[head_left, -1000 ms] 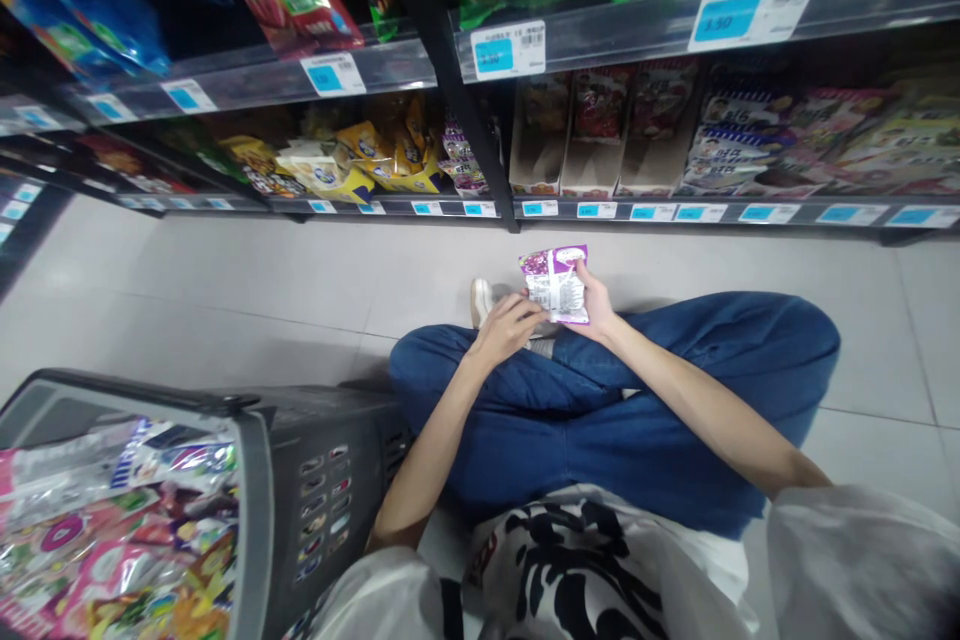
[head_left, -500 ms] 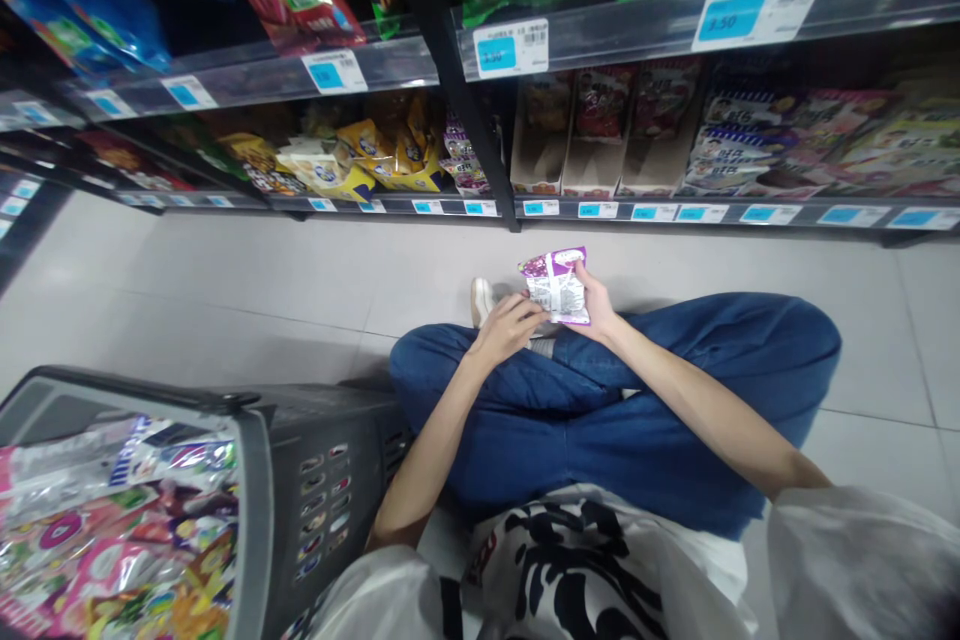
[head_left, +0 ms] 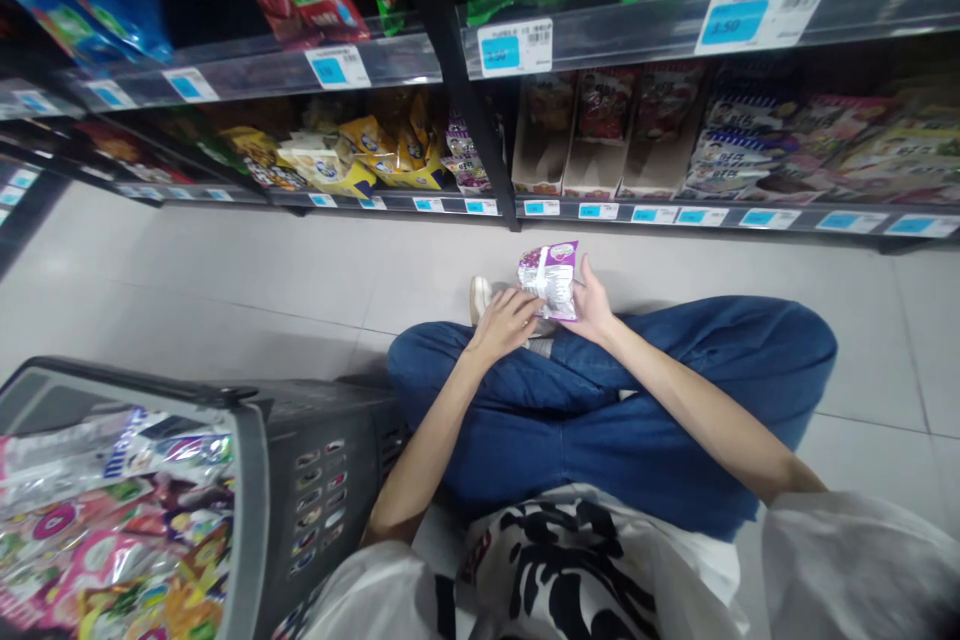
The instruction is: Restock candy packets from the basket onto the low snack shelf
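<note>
A small purple and white snack bag (head_left: 551,278), its printed back facing up and a pale strip running across it, is held above my crossed legs. My left hand (head_left: 510,322) grips its lower left edge, fingers bent over the wrapper. On the other side, my right hand (head_left: 592,308) supports the bag's right edge from below. The right thumb points up, apart from the wrapper, and the other right fingers are partly hidden behind the bag.
A grey shopping basket (head_left: 259,520) full of colourful snack packets stands at my left. Ahead are shelves with price tags, bagged snacks and open cardboard boxes (head_left: 596,178). Pale floor tiles (head_left: 247,270) lie between me and the bottom shelf.
The snack bag has shifted slightly left and tilted. My right thumb has come off its face, and my left fingers have moved a little further over its lower edge.
</note>
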Action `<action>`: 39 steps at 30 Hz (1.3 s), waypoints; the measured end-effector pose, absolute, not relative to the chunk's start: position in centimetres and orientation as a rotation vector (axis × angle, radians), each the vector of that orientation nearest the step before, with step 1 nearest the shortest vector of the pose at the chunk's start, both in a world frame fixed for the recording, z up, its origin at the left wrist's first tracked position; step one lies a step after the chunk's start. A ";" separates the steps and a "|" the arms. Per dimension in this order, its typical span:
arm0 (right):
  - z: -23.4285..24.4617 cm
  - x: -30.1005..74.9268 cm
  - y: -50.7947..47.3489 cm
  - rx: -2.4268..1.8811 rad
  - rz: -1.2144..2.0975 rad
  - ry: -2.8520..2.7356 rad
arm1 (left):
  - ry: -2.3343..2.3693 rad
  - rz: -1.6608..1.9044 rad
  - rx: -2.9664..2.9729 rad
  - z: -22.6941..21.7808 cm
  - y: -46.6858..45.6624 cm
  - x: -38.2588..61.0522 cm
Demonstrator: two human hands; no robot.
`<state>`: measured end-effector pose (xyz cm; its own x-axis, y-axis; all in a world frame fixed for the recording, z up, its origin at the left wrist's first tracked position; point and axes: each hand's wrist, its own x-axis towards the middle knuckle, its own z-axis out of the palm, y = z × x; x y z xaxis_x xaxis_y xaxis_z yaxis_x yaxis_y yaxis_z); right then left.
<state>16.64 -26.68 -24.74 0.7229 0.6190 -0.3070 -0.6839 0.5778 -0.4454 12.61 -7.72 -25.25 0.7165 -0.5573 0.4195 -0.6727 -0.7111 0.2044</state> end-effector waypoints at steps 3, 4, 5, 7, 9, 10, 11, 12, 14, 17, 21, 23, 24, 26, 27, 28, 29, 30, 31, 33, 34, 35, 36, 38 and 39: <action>-24.8 16.7 -26.6 -0.588 0.755 0.164 | -0.844 0.491 2.546 -25.0 -7.8 12.5; -24.8 16.7 -26.5 -0.605 0.750 0.177 | -0.794 0.478 2.525 -24.9 -7.8 12.5; -24.8 16.7 -26.4 -0.623 0.743 0.188 | -0.744 0.456 2.497 -24.9 -7.8 12.5; -25.1 16.8 -26.2 -0.659 0.712 0.193 | -0.666 0.388 2.419 -24.9 -7.8 12.6; -25.4 16.9 -26.0 -0.700 0.653 0.163 | -0.623 0.302 2.327 -25.1 -7.8 12.6; -25.6 16.9 -26.0 -0.725 0.618 0.147 | -0.609 0.262 2.284 -25.3 -7.8 12.7; -25.8 16.8 -26.0 -0.750 0.585 0.138 | -0.601 0.231 2.245 -25.4 -7.8 12.7; -26.0 16.8 -25.9 -0.773 0.557 0.136 | -0.596 0.208 2.210 -25.5 -7.8 12.6; -26.1 16.6 -25.8 -0.812 0.525 0.155 | -0.555 0.155 2.145 -25.5 -7.9 12.5; -25.8 16.4 -25.7 -0.868 0.511 0.230 | -0.417 -0.098 2.014 -25.0 -8.0 12.4; -25.2 16.6 -25.7 -0.940 0.460 0.327 | -0.292 -0.399 1.811 -24.2 -7.9 12.6; -25.1 16.9 -25.8 -0.926 0.402 0.346 | -0.221 -0.407 1.775 -24.3 -7.8 13.0; -25.2 17.0 -25.8 -0.913 0.381 0.356 | -0.184 -0.398 1.766 -24.4 -7.7 13.1; -25.5 17.1 -25.8 -0.898 0.359 0.374 | -0.114 -0.381 1.742 -24.7 -7.7 13.3; -25.7 17.2 -25.8 -0.900 0.353 0.384 | -0.084 -0.388 1.716 -24.8 -7.8 13.4; -25.9 17.3 -25.8 -0.904 0.352 0.393 | -0.062 -0.411 1.681 -24.9 -7.8 13.4; -26.1 17.3 -25.9 -0.908 0.350 0.404 | -0.045 -0.449 1.640 -24.8 -7.9 13.4; -26.3 17.3 -25.9 -0.910 0.347 0.416 | -0.034 -0.492 1.597 -24.8 -7.9 13.3; -26.5 17.4 -25.9 -0.912 0.343 0.427 | -0.029 -0.532 1.557 -24.7 -8.0 13.2; -26.7 17.4 -26.0 -0.912 0.340 0.444 | -0.029 -0.586 1.501 -24.5 -8.0 13.1; -26.7 17.4 -26.1 -0.911 0.342 0.447 | -0.026 -0.598 1.488 -24.4 -8.0 13.1; -26.7 17.5 -26.1 -0.911 0.345 0.449 | -0.023 -0.604 1.483 -24.3 -8.0 13.0; -26.7 17.5 -26.1 -0.909 0.352 0.453 | -0.020 -0.605 1.482 -24.3 -8.0 13.0; -26.5 17.5 -26.2 -0.903 0.362 0.467 | -0.017 -0.611 1.491 -24.4 -7.9 13.0; -26.4 17.5 -26.2 -0.900 0.365 0.475 | -0.018 -0.616 1.498 -24.4 -7.9 13.0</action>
